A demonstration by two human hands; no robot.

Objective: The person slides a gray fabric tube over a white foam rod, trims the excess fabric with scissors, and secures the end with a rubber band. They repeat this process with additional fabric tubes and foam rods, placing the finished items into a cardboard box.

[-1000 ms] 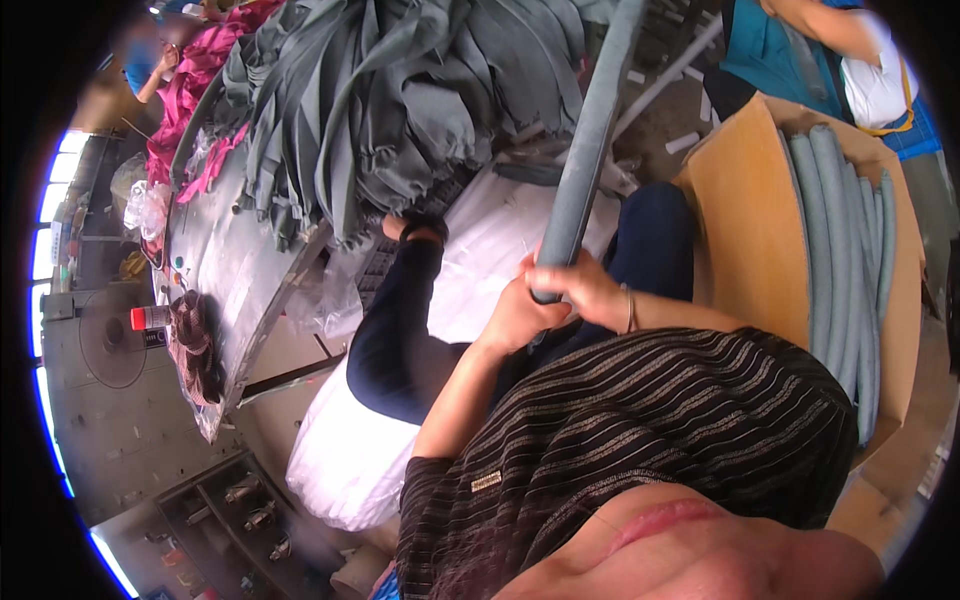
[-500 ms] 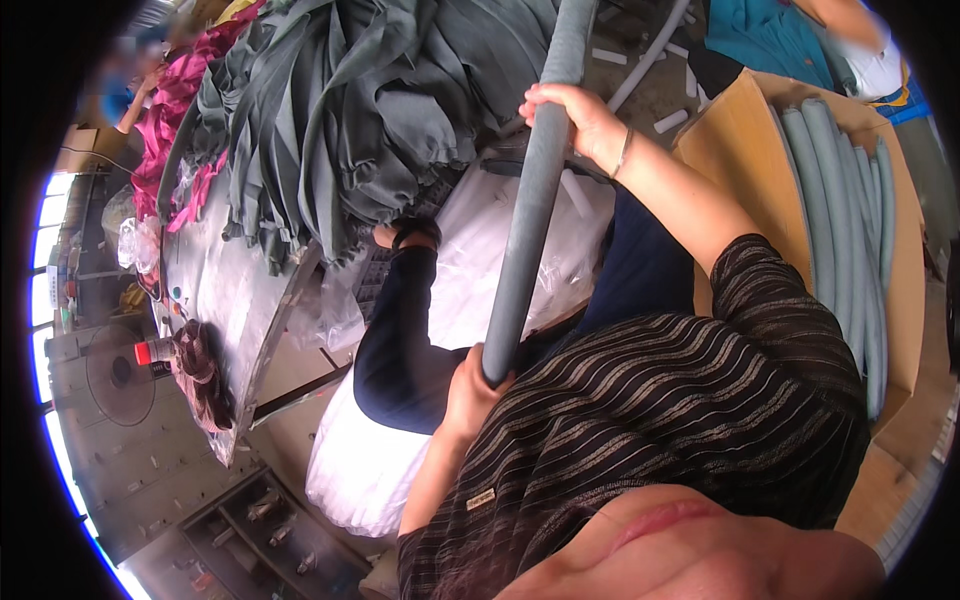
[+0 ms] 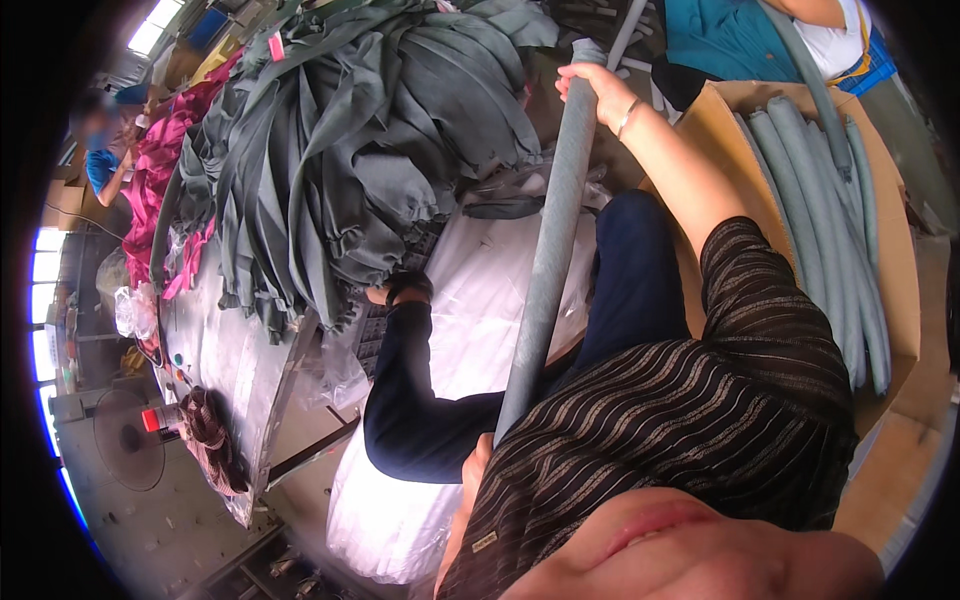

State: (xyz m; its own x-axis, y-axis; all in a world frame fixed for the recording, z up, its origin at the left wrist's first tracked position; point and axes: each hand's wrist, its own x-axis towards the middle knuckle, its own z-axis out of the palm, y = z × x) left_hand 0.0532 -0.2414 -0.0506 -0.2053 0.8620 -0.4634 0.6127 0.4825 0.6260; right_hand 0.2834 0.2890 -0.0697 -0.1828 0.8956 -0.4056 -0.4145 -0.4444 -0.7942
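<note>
A long grey fabric-covered tube [image 3: 555, 240] slants across my lap, its far end tilted slightly right. My right hand [image 3: 598, 90] wraps its fingers round the tube just below the far end. Down by my striped shirt, my left hand [image 3: 478, 465] closes on the near end, partly hidden by the shirt. The tube passes over a white plastic-wrapped bundle [image 3: 480, 270] between my legs. Left of it, a large heap of grey-green fabric sleeves [image 3: 330, 150] hangs over the table.
At right stands an open cardboard box [image 3: 705, 125] holding several grey covered tubes [image 3: 815, 230]. Beyond it is a person in white [image 3: 845, 40], with another grey tube [image 3: 812, 75] reaching into the box. A metal-topped table [image 3: 215, 340] and a fan [image 3: 130, 435] are at left.
The tube has slid toward me, so its far end now shows near my right hand. My left hand has moved lower, closer to my body. A second grey tube now reaches the box.
</note>
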